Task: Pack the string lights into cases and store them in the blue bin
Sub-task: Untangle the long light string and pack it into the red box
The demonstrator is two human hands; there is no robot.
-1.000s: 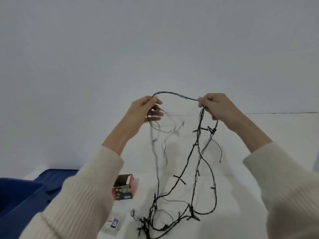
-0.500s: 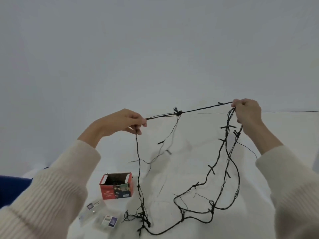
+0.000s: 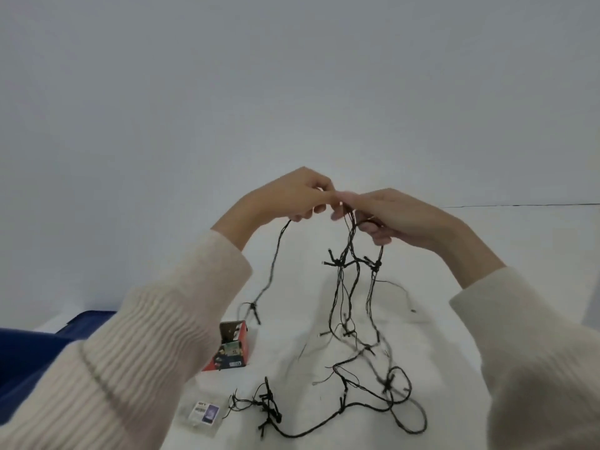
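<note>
String lights (image 3: pixel 337 263) pinched by left hand (image 3: pixel 292 198) and right hand (image 3: pixel 401 219), mid-frame. Keep loops even; lower tangle may snag.

The white counter (image 3: pixel 535 241) has a small red box (image 3: pixel 232 355), a little clear packet (image 3: pixel 204 414) and the loose end of the black string lights (image 3: pixel 269 404) lying on it.

The left hand (image 3: pixel 289 198) and right hand (image 3: pixel 402 219) touch at the fingertips above the table (image 3: pixel 487 261). The string lights (image 3: pixel 339 263) hang from both, down to loops lying on the table below. The case (image 3: pixel 232 349) stands left of the strands (partly behind the left sleeve (image 3: pixel 146 352)). A packet (image 3: pixel 205 414) lies nearer the person, beside the cord's tangle. The bin (image 3: pixel 29 355) sits far left.
</note>
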